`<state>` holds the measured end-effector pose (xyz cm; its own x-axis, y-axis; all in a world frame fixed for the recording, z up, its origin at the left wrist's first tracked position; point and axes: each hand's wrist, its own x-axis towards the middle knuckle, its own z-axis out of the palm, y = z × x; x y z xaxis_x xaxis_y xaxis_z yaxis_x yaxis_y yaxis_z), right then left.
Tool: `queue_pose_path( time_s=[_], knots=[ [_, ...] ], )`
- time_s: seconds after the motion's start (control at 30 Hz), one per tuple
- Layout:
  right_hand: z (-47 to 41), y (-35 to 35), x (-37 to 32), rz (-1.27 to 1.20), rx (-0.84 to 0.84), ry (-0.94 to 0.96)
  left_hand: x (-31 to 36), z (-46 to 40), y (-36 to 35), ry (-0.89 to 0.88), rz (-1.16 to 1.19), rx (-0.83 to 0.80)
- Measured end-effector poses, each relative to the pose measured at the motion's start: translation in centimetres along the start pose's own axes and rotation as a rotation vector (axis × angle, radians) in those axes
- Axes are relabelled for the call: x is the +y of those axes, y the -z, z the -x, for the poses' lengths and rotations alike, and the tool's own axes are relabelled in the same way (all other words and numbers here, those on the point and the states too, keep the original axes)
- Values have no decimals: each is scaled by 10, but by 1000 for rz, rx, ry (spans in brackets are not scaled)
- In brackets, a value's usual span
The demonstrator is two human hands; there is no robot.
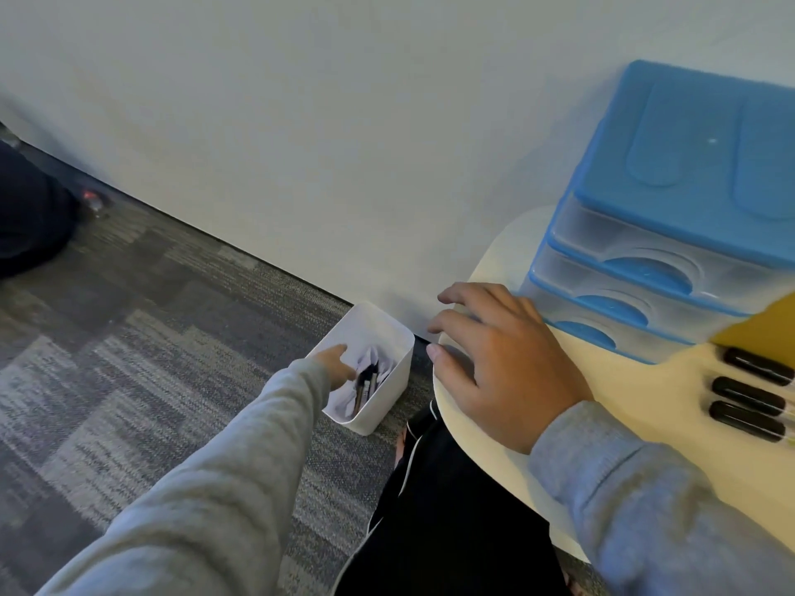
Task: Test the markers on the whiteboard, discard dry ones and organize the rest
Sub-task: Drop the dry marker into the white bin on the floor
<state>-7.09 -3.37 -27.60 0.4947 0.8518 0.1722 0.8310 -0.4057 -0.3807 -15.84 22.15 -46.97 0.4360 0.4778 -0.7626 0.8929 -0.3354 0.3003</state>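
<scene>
A grey sleeve (pixel 206 479) reaches down; the left hand (pixel 337 365) dips into the white bin (pixel 387 380), its grip hidden, touching dark markers (pixel 365 382) inside. The right hand (pixel 503 363) rests spread and empty on the table (pixel 636 406); three capped markers (pixel 750 395) lie just right of it.

Plastics, cloth and carpet around the two hands

Below the left hand (pixel 340 364), a smooth matt white plastic bin (pixel 383 395) holds crumpled white paper (pixel 370 359) on rough grey woven carpet (pixel 142 337); beside the right hand (pixel 503 363), a blue-topped translucent plastic drawer unit (pixel 671 234) looks glossy, and the grey sleeves (pixel 206 488) are soft knit cloth.
</scene>
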Motion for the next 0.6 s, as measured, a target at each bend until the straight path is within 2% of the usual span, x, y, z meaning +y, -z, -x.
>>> queue_pose_path(
  time_s=[0.3,0.37,0.5,0.6],
  knots=[
    [2,-1,1,-45,-11,-9,34,35,5,-108,-16,7],
    [3,-1,2,-55,-18,-8,41,47,6,-132,102,18],
    [14,5,-2,-79,-16,11,57,90,2,-218,533,103],
    [28,8,-4,-90,-12,18,59,128,-11,-406,598,198]
  ],
)
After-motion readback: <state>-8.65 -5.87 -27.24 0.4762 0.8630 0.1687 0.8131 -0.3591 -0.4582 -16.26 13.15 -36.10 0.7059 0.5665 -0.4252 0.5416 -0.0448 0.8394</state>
